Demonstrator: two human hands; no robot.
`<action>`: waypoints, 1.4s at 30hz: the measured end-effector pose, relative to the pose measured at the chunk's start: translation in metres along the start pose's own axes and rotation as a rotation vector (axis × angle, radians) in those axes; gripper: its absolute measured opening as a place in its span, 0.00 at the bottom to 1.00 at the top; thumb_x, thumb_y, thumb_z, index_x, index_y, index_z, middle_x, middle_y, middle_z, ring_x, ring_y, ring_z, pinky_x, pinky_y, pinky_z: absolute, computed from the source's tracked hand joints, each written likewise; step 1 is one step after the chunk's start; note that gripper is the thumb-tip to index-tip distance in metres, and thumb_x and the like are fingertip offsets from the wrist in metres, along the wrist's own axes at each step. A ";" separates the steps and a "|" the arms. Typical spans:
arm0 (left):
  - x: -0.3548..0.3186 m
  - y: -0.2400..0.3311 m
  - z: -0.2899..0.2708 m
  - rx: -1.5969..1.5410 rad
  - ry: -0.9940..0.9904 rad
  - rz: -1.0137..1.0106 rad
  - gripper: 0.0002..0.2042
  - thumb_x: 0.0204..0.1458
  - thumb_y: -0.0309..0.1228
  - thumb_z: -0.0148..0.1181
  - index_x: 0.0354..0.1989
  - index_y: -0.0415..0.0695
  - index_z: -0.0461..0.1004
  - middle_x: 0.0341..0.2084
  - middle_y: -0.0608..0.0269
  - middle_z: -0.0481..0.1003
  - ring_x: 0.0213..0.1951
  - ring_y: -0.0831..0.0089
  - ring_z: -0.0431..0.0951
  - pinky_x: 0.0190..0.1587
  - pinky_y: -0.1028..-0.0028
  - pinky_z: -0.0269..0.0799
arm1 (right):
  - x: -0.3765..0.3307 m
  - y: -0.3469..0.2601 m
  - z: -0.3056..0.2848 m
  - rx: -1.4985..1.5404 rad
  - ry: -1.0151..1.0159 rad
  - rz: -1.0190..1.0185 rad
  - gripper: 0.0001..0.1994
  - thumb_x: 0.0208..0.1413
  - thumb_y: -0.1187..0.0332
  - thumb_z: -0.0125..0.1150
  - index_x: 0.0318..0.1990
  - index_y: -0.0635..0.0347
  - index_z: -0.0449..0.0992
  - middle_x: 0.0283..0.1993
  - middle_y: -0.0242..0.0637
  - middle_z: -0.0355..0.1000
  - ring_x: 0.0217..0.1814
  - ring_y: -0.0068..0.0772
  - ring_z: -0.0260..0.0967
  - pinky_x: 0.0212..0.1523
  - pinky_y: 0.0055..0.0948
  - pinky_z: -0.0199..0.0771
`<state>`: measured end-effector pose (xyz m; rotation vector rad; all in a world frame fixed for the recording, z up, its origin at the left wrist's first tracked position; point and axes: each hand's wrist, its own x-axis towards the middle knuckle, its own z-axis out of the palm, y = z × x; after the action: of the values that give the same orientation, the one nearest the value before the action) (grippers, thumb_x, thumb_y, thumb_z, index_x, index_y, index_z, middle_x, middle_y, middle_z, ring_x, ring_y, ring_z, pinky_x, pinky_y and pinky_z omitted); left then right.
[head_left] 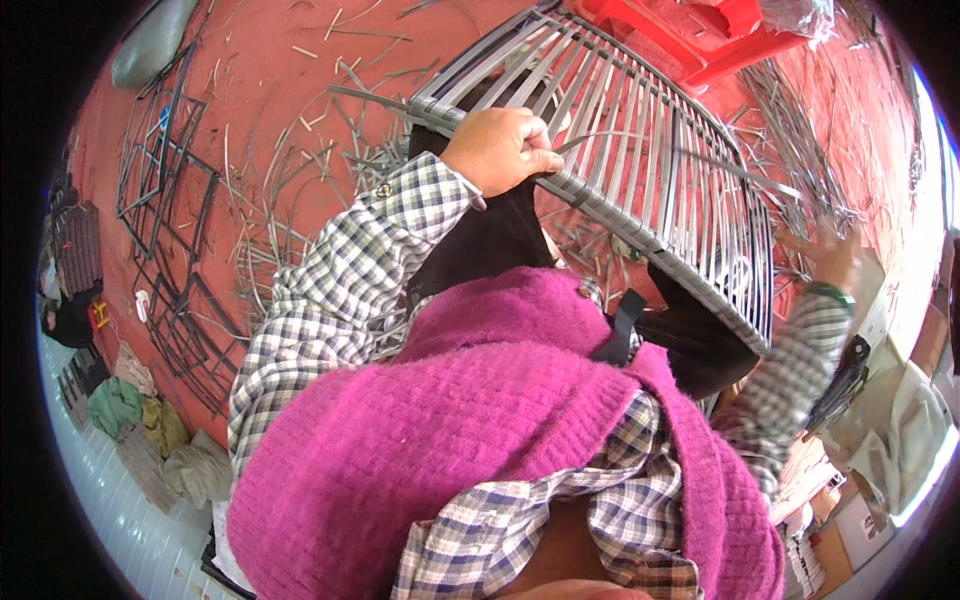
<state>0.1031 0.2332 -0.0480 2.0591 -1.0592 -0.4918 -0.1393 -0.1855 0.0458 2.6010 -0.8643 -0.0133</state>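
Observation:
A frame wound with grey plastic strips [640, 165] lies tilted across my lap, its parallel strips running from the wrapped near bar to the far edge. My left hand [505, 150] is closed at the near bar, thumb and fingers pinched on a loose grey strip [735, 170]. That strip arcs over the frame to the right. My right hand [838, 258] is out beyond the frame's right end, near a bundle of loose grey strips [790, 130]. Motion smears its fingers, so what it holds, if anything, is unclear.
A red plastic stool [720, 55] stands beyond the frame. Bare dark metal frames [165, 210] lie on the red floor [270, 90] at the left, with strip offcuts scattered around. Cloth piles [125, 405] sit at the far left; pale sheeting [900, 400] is at the right.

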 end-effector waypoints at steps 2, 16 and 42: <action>-0.001 0.002 0.000 -0.032 -0.010 -0.028 0.12 0.42 0.37 0.66 0.20 0.42 0.73 0.19 0.63 0.72 0.24 0.68 0.72 0.28 0.70 0.65 | -0.022 -0.076 0.009 0.553 -0.170 -0.162 0.19 0.49 0.61 0.58 0.50 0.50 0.72 0.34 0.33 0.73 0.30 0.26 0.68 0.27 0.27 0.68; 0.004 0.012 0.003 -0.046 0.033 -0.161 0.09 0.48 0.35 0.61 0.25 0.42 0.76 0.14 0.64 0.71 0.19 0.73 0.71 0.24 0.72 0.64 | 0.001 -0.267 -0.015 2.128 -0.928 -0.035 0.11 0.60 0.70 0.49 0.47 0.64 0.70 0.30 0.31 0.68 0.21 0.12 0.58 0.19 0.14 0.61; 0.000 0.001 0.003 -0.043 -0.109 0.057 0.08 0.43 0.33 0.65 0.27 0.43 0.76 0.22 0.68 0.71 0.25 0.76 0.71 0.30 0.76 0.66 | -0.119 -0.261 -0.068 2.246 -1.125 0.374 0.07 0.62 0.69 0.44 0.39 0.63 0.66 0.17 0.28 0.57 0.17 0.21 0.54 0.25 0.22 0.62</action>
<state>0.1004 0.2317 -0.0493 1.9772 -1.1577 -0.5985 -0.0769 0.0987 -0.0023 4.0126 -3.1294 -1.0648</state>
